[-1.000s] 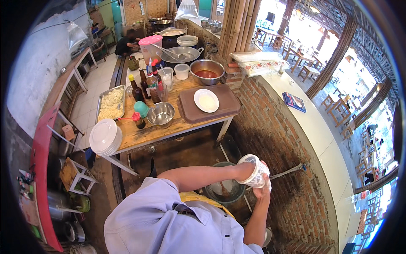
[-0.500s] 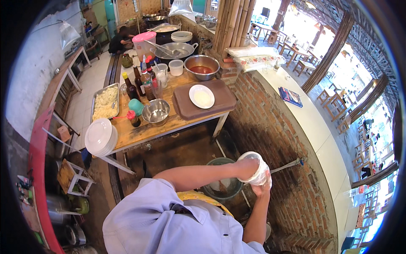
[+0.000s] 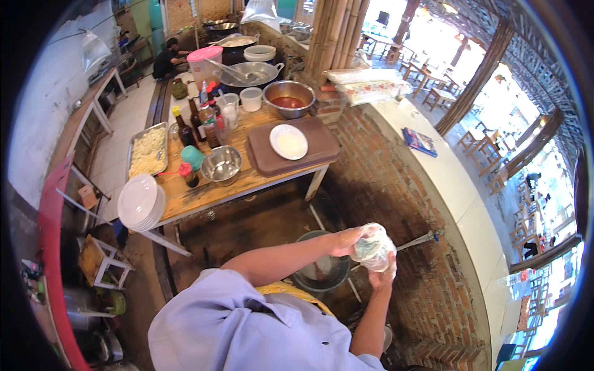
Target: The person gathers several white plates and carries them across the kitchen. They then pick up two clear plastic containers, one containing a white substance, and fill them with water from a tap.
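A clear plastic tub (image 3: 372, 247) with a whitish rim is tilted in front of me, over the floor beside the brick wall. My right hand (image 3: 385, 272) is wrapped round its lower right side. My left hand (image 3: 348, 241) is at the rim on the left, its fingertips against the tub and partly hidden by it. Something pale shows through the wall, too blurred to make out. Below my left forearm stands a dark round basin (image 3: 322, 272) holding cloudy water and a pale object.
Ahead is a wooden table (image 3: 192, 201) with stacked white plates (image 3: 142, 201), bottles, a metal bowl (image 3: 222, 165), a brown tray (image 3: 315, 145) and a noodle-like food tray (image 3: 148, 151). A pipe with a tap (image 3: 421, 239) juts from the brick wall (image 3: 427, 272). Another person (image 3: 168, 62) crouches far back.
My left hand has drawn back out of the tub's mouth to its left rim. The tub has turned a little in my right hand. The view has shifted slightly.
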Tool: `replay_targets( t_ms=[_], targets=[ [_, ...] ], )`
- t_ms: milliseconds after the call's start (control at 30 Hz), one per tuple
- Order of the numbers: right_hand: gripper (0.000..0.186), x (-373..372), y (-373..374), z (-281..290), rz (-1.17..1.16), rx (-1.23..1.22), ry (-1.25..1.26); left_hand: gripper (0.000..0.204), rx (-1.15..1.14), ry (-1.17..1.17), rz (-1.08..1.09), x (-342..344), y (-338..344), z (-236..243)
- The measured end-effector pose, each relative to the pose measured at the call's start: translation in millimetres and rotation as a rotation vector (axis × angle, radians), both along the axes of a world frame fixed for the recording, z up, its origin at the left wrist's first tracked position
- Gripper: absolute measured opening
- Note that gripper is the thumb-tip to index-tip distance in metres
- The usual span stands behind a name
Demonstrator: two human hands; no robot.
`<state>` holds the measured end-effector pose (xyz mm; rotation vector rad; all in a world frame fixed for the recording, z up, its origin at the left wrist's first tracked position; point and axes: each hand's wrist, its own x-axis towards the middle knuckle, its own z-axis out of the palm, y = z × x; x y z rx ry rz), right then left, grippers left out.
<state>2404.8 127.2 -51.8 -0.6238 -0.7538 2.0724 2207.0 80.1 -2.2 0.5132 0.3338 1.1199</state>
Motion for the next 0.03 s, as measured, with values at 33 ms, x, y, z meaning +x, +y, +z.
replay_targets(
  t_ms=[33],
  targets=[
    [0.087,8.3,12.2,1.6,-0.008,0.021,0.002,0.040,0.015,0.010,-0.010,4.7,10.2,8.9]
  ],
)
